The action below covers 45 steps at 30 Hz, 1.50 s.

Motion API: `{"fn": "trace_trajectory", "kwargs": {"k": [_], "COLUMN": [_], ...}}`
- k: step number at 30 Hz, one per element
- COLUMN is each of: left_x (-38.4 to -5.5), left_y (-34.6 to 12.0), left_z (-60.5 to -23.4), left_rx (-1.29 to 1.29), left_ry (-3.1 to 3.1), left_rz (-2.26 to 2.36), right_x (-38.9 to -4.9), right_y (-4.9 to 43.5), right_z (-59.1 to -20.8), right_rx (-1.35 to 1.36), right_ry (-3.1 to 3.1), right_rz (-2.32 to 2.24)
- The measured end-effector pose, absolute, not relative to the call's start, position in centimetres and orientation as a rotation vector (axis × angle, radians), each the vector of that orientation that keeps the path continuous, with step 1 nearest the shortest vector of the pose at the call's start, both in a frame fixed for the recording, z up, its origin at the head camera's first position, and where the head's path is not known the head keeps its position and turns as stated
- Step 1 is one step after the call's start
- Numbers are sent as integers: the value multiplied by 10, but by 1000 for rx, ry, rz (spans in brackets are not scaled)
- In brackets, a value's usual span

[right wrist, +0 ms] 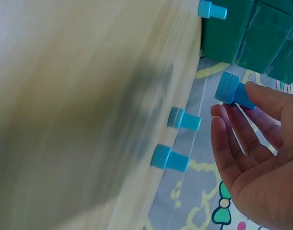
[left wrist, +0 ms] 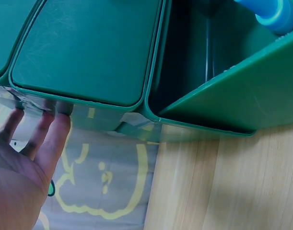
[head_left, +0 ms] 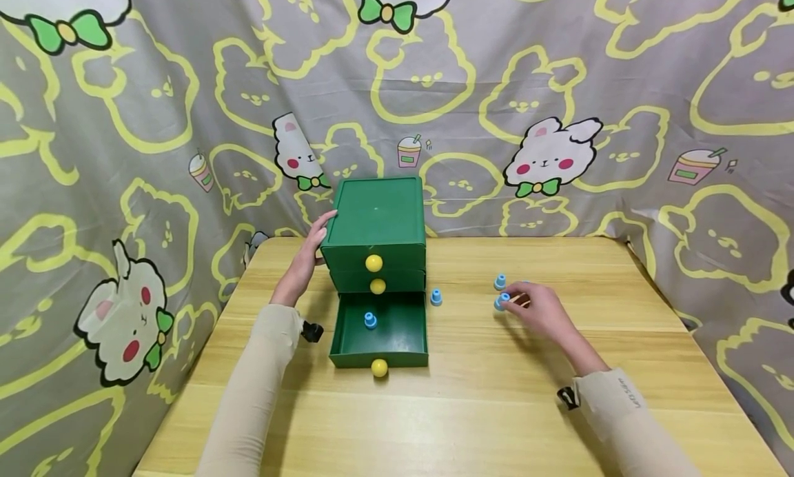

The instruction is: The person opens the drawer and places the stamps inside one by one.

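Observation:
A green three-drawer cabinet (head_left: 378, 211) with yellow knobs stands on the table, its bottom drawer (head_left: 400, 339) pulled out. One small blue stepped plug (head_left: 370, 320) sits upright in that drawer. My left hand (head_left: 304, 260) touches the cabinet's left side with extended fingers, as the left wrist view also shows. Over to the right, my right hand (head_left: 540, 308) pinches another blue plug (right wrist: 227, 88) between thumb and fingers, above the table in the right wrist view. Two more plugs, a nearer one (right wrist: 183, 119) and a lower one (right wrist: 169, 158), stand close by.
Another blue plug (head_left: 436, 297) stands on the wooden table (head_left: 471, 408) just right of the cabinet. A grey curtain (head_left: 434, 70) with yellow outlines and rabbit faces hangs behind and beside the table. The open drawer's yellow knob (head_left: 380, 368) sticks out toward the front.

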<state>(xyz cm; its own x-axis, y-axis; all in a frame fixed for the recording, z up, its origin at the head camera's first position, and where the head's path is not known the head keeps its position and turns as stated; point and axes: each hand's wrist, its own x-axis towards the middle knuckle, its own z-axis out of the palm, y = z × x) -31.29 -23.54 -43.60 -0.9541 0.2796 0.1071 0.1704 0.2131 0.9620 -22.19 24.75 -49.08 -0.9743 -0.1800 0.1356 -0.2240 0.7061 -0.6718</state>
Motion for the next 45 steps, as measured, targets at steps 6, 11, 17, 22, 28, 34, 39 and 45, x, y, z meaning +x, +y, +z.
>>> {"fn": "trace_trajectory", "kwargs": {"k": [6,11,17,22,28,34,39,45], "left_x": [-312,-313,-311,-313,-313,-314,-313,-311], "left_y": [-234,-234,-232,-233,-234,-235,-234,-233], "left_z": [-434,-435,-430,-430,-431,-432,-433,-434], "left_rx": [429,435,418,416,408,423,423,414], "left_ry": [2384,2397,2390,2385,2401,2391,2386,2400], "left_rz": [1849,1854,1847,1849,1851,1863,1856,1858], "right_x": [-222,-221,-221,-224,-228,-233,-236,-237], "right_y": [233,221,210,201,191,179,163,142], "right_z": [-484,-479,-474,-474,-469,-466,-462,-457], "right_rx": [411,451,494,522,543,583,648,696], "right_ry": [-2805,-2792,-2789,-2784,-2783,-2816,-2813,-2808], "right_rz": [1162,1161,1164,1180,1173,1137,1140,1163]}}
